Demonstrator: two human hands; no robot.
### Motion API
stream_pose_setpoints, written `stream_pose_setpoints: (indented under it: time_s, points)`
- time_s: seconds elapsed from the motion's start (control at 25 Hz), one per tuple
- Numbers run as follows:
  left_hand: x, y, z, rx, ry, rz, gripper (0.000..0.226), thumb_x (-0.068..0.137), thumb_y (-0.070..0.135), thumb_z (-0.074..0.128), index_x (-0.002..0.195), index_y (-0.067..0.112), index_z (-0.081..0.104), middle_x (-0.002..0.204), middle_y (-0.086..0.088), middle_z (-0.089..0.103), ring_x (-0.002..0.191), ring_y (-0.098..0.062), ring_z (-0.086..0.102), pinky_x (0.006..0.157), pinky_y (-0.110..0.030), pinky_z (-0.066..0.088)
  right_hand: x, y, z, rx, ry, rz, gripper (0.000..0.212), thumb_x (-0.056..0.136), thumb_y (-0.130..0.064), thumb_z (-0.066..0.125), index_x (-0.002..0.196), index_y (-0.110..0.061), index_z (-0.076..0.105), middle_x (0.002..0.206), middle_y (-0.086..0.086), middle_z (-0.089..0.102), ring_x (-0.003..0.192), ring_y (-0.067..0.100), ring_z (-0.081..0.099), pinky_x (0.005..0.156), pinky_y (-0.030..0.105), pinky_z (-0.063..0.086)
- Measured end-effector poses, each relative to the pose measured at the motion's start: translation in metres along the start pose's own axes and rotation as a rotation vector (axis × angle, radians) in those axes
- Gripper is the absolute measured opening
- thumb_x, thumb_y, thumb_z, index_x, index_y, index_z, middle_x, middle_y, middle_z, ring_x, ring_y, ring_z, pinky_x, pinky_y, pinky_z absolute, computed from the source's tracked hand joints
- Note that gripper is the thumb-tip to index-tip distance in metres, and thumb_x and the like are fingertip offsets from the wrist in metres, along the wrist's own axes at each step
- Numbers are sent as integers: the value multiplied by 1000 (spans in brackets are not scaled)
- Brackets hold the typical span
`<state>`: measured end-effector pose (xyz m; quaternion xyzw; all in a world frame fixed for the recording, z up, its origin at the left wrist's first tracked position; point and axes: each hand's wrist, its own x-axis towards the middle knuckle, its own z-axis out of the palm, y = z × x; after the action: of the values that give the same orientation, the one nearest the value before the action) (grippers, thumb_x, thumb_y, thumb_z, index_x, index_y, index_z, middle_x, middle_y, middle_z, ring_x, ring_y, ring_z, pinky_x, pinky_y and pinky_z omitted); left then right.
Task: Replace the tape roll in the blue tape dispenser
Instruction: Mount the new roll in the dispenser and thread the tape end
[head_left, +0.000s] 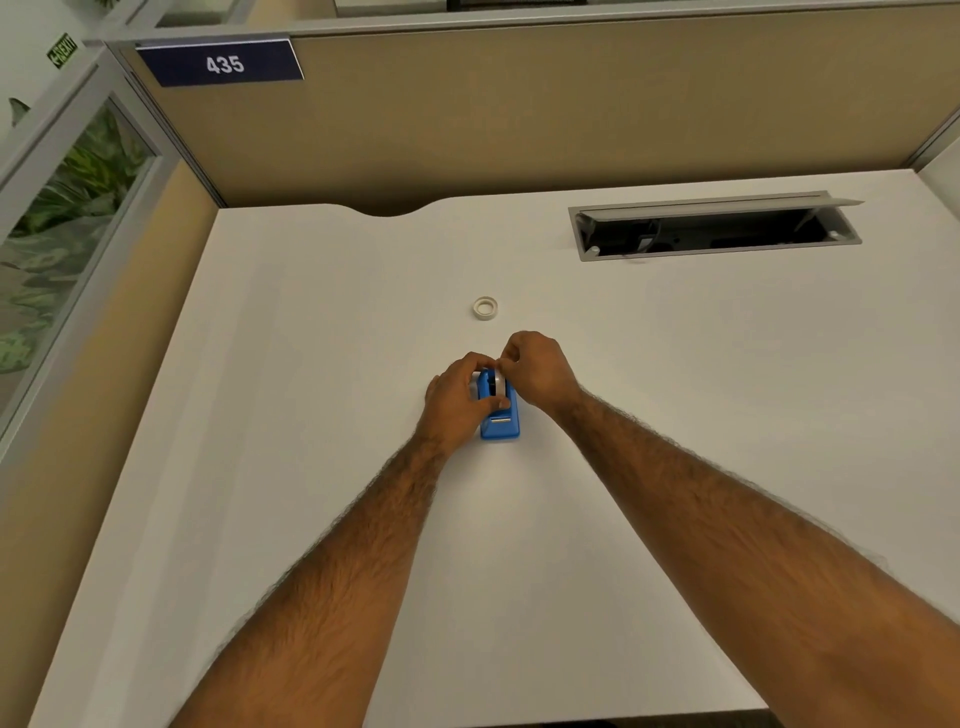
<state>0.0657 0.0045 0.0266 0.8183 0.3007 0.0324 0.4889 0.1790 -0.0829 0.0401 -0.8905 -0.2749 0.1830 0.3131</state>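
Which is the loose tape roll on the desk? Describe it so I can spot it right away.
Start at the white desk, then find the blue tape dispenser between the left hand and right hand. Just beyond them lies the loose tape roll, flat and alone: a small pale ring, touched by nothing.

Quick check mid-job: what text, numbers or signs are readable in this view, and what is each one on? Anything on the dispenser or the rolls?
"435": white digits on the dark blue nameplate at the top of the cubicle partition.
"EXIT": green sign on the wall at far upper left, tilted, with an arrow.
Blue tape dispenser: no readable lettering.
Loose tape roll on the desk: no print visible.
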Motion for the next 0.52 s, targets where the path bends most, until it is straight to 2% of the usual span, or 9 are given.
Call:
stream_pose_setpoints:
  time_s: [0.24,0.36,0.52]
  points:
    - [3,-4,-4,-3,-41,6,55,78,29,84,126,21,59,127,3,64,114,-16,56,99,-32,45,-4,4,-1,33,2,16,12,92,-15,58,88,-6,64,89,8,66,80,19,60,69,28,47]
    - [4,-7,-4,3,-36,12,51,83,33,79,129,20,60,129,2,64,117,-16,56,102,-33,46,-9,5,-1,51,6,9,8,91,-17,60,88,-9,63,91,6,67,81,18,60,68,26,46]
    - [5,-6,-3,2,-32,4,48,82,29,80,125,19,61,125,1,65,115,-16,57,102,-35,47,-14,4,0,40,21,-14,7,90,-19,63,87,-13,60,91,1,63,83,17,58,69,26,45]
